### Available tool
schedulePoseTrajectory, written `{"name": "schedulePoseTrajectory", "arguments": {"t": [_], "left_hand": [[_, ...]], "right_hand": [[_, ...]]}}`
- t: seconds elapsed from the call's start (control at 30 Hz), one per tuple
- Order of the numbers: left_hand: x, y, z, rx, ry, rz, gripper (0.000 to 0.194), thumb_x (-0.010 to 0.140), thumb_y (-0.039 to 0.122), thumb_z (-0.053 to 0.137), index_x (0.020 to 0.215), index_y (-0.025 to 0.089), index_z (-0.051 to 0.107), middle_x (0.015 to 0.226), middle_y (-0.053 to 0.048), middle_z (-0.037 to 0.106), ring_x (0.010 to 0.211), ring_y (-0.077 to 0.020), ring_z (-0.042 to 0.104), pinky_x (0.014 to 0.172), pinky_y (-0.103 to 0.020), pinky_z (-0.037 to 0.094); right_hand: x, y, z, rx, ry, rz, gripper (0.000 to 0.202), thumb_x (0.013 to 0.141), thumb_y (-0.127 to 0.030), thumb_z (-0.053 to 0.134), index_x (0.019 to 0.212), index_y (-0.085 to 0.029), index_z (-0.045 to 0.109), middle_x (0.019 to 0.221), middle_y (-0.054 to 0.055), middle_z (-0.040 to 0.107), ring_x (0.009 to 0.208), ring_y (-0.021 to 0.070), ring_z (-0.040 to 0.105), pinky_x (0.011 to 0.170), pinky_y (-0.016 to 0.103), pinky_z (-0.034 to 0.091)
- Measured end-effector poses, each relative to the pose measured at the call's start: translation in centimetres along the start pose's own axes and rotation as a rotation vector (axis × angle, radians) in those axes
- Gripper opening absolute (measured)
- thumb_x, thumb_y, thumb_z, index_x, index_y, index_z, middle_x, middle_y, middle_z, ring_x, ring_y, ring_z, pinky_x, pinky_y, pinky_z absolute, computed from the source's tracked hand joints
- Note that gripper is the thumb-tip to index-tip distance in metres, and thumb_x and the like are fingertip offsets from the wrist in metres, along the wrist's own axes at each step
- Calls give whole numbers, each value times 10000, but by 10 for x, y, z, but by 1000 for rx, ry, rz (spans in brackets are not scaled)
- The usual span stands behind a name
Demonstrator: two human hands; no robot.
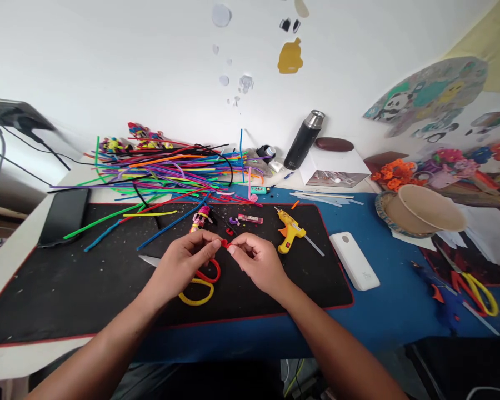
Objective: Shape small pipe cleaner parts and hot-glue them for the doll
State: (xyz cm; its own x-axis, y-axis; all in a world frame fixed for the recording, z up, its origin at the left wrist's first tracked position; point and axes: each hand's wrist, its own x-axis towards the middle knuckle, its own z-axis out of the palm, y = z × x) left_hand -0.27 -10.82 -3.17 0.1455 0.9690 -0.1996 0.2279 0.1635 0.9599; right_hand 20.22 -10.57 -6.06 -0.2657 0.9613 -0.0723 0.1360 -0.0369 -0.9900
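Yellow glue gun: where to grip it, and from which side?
Probably the handle, from the person's side: the yellow glue gun lies on its side with its handle toward the person, nozzle pointing away, glue stick jutting from the back.

The left forearm (108, 344) and right forearm (337, 344) are bare, as are the left hand (183, 261) and right hand (261, 264). Dark, nearly black clothing (200, 382) shows in shadow below.

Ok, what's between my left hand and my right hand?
In the head view, a small red piece, pinched by left hand and right hand; scissors handles lie below on the black mat.
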Motion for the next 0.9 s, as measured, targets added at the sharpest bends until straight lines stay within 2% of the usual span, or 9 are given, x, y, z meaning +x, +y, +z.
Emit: {"name": "schedulePoseTrajectory", "arguments": {"t": [0.23,0.6,0.9], "left_hand": [[0,4,-5,13,-81,9,415,889,617,778,887,202,769,797,-9,686,682,-146,555,639,-248,461],[-2,2,-8,34,-110,3,395,901,588,752,887,194,755,759,6,642,668,-142,535,633,-245,439],[-4,1,-7,77,-42,11,393,904,587,712,866,195,723,755,10,632,677,-151,544,639,-253,451]], "right_hand": [[-2,-2,0,-8,-54,-8,215,961,-422,673,868,-228,681,624,-56,533,533,122,497,524,257,371],[-2,0,2,9,-78,27,210,947,-423,675,881,-223,676,635,-60,547,535,115,505,524,251,378],[-1,-3,0,101,-65,53,251,977,-462,683,951,-212,683,576,-84,538,453,95,437,489,244,360]]}}
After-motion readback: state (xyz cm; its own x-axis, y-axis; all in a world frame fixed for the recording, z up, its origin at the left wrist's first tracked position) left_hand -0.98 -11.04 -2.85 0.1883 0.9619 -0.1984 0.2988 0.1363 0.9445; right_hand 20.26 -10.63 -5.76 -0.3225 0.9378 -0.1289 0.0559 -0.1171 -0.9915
